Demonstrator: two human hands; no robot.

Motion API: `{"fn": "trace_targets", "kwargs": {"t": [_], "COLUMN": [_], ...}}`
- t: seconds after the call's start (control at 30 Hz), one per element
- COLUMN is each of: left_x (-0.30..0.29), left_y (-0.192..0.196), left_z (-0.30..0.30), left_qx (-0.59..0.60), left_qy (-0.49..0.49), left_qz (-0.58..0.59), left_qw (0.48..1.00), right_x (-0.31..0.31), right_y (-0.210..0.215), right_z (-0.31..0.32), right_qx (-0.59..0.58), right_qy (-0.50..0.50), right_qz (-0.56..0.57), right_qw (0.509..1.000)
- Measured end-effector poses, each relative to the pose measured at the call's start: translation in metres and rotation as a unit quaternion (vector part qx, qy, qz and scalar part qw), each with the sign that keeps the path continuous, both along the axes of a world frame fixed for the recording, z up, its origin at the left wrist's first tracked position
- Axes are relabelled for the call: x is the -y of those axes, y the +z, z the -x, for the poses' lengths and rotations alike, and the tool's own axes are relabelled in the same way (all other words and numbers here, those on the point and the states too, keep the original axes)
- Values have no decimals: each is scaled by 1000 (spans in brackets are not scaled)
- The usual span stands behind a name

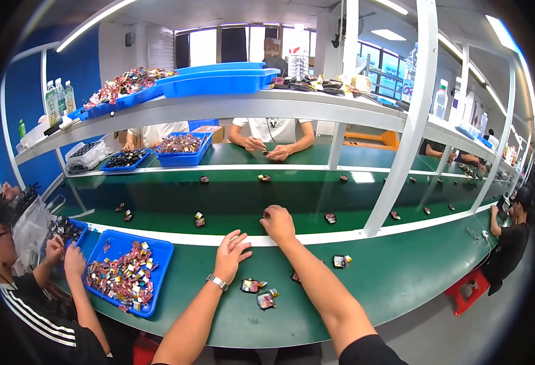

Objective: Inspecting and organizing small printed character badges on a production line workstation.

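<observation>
My right hand (278, 224) reaches over the white rail (316, 238) onto the dark green belt (231, 205). Its fingers are curled down round a small dark electronic part (265, 214), mostly covered by the hand. Over the green table (401, 274), my left hand (232, 254) is open, fingers apart and holding nothing. A metal-banded watch (217, 281) is on that wrist. Below it on the table lie two small black-cased parts with reddish boards, a left one (250, 285) and a nearer one (267, 299). Another such part (342, 261) lies right of my right forearm, which partly hides one more.
A blue tray (169, 252) heaped with small boards stands left, beside a seated co-worker (33, 316). Spaced-out parts (330, 218) lie along the belt. A slanted white post (395, 176) and an overhead shelf (219, 104) frame it. Another person's hands (267, 149) work across.
</observation>
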State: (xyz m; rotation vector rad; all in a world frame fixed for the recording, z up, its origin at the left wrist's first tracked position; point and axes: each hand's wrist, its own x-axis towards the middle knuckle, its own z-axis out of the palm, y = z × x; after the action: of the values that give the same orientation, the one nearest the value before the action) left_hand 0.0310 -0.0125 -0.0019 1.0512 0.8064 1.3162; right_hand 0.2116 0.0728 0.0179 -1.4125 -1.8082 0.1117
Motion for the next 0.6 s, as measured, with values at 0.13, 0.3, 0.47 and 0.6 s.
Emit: {"fn": "trace_targets", "kwargs": {"t": [0.13,0.3,0.47,0.6], "left_x": [-1,2,2,2], "left_y": [-2,-4,-1,0], "left_z": [-1,12,0,-2], "left_qx": [-2,-26,-63,-110], "left_qy": [-26,-14,-12,-21], "left_qz": [-16,-20,-23,-39], "left_qw": [1000,999,998,993], "right_x": [-15,28,122,166], "right_y": [-13,13,43,27], "right_z": [-17,-67,-185,-208], "right_qx": [-1,97,100,104], "right_qy": [-38,-43,0,48], "right_qz": [122,-7,177,212], "right_qw": [992,994,979,971]}}
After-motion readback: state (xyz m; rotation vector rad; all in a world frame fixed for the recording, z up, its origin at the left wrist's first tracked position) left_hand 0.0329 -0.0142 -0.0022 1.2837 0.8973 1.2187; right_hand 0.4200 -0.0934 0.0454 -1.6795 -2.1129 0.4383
